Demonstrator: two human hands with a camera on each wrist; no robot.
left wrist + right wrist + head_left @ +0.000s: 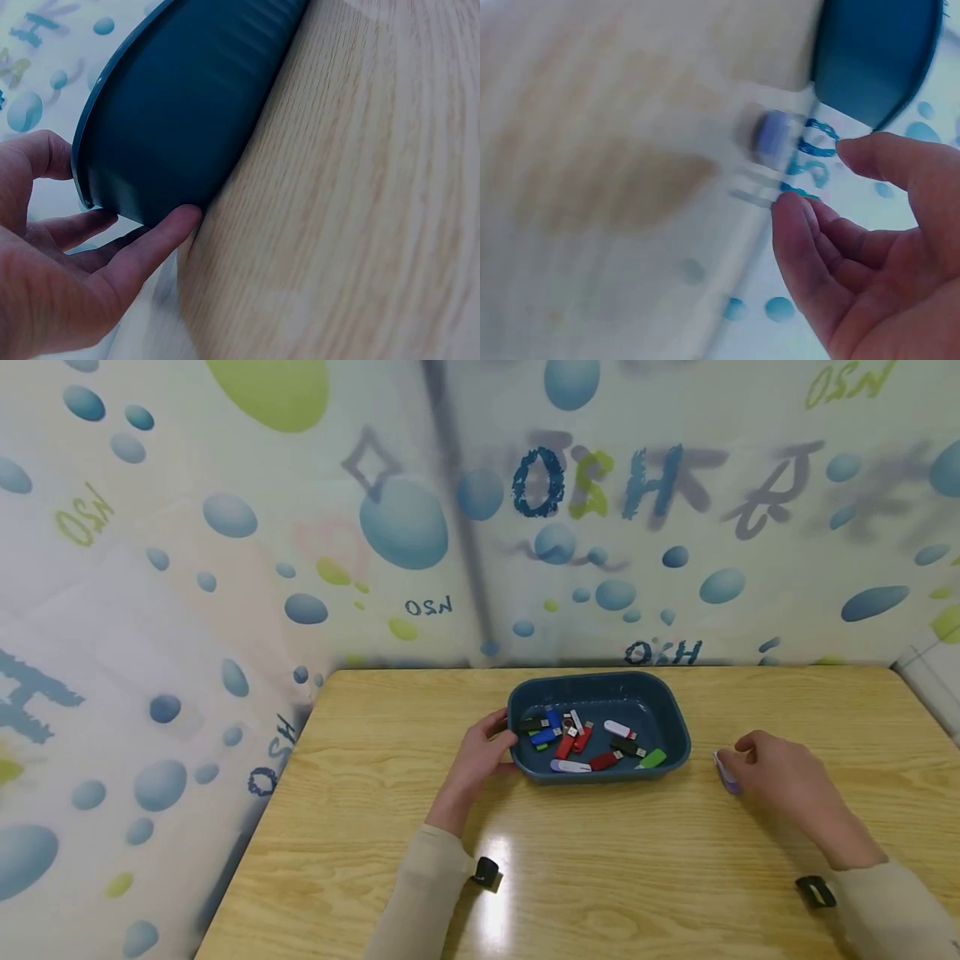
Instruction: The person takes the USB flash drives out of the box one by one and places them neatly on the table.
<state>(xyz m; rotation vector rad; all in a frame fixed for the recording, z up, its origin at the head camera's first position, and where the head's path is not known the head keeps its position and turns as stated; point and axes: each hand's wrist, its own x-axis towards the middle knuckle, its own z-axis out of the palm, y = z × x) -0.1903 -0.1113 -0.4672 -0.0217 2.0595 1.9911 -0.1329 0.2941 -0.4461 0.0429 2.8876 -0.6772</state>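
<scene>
A dark blue plastic tray (652, 710) stands on the table with several USB sticks (581, 735) inside, coloured red, blue, black, green and white. My left hand (477, 749) holds the tray's left end. In the left wrist view its fingers (150, 244) lie against the outer wall, low down and near the rim. To the right of the tray, my right hand (783, 777) hovers at a purple and white USB stick (725, 772). That stick (773, 139) lies on the table in the right wrist view, beyond the spread thumb and fingers, which hold nothing.
The wooden table (600, 860) ends against a wall covering (480, 568) printed with blue and green drops and letters. A glare spot (495, 885) shines on the wood. Dark straps (486, 872) hang at both sleeves.
</scene>
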